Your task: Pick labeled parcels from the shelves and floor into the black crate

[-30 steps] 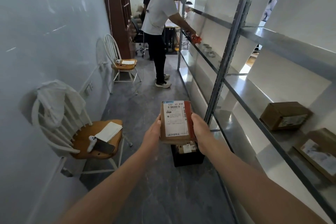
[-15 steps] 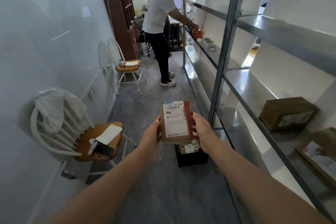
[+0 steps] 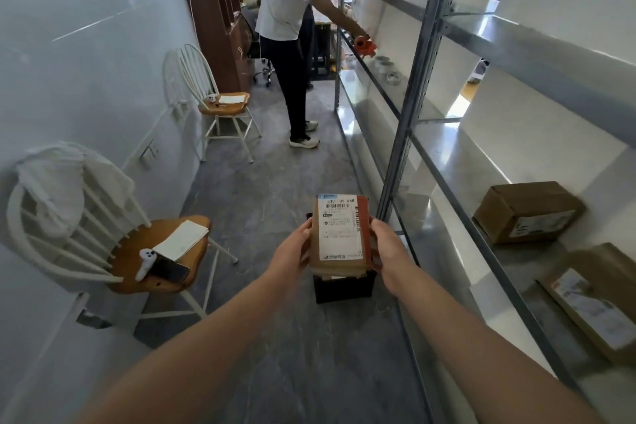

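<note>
As hands [image 3: 292, 251] [image 3: 390, 248] clasp parcel [image 3: 339, 234], crate [image 3: 344, 289] underlies.

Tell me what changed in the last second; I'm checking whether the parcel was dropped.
The parcel has come forward over the black crate, now covering its opening. The left hand and right hand still grip its sides; nothing was let go. Shelf boxes stayed put.

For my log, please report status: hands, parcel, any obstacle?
Left hand and right hand grip labeled parcel by its sides. Parcel held over black crate, not yet in. Another person farther down aisle, away from crate.
</note>
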A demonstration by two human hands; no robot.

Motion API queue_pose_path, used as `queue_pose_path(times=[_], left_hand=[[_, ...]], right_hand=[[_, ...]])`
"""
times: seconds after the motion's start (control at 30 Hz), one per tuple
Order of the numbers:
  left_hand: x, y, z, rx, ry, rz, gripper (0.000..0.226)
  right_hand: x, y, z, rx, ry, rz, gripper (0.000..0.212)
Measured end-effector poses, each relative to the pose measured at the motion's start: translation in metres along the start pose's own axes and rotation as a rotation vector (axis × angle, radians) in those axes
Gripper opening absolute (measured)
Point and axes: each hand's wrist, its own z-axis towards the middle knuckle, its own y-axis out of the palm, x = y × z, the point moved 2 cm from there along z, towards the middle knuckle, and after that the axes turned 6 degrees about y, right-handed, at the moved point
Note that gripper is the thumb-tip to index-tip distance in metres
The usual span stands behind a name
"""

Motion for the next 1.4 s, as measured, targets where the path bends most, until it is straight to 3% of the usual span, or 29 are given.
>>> queue_pose_path(times=[0.83,1.17,1.4], left_hand=[[0.062,-0.119,0.136,-0.201,-0.030,-0.058,0.051],[0.066,-0.118,0.159,-0.217,-0.003,-0.109,0.053],[0.104,-0.106,0.178,-0.178,0.075,-0.093,0.045]], right_hand=[[-0.049,0.136,0.090,0.128,-0.044,-0.009,0.030],[-0.066,0.138,0.110,0.127,-0.066,0.031,0.028],[-0.098,0.138,0.135,0.114,-0.120,-0.027,0.040]])
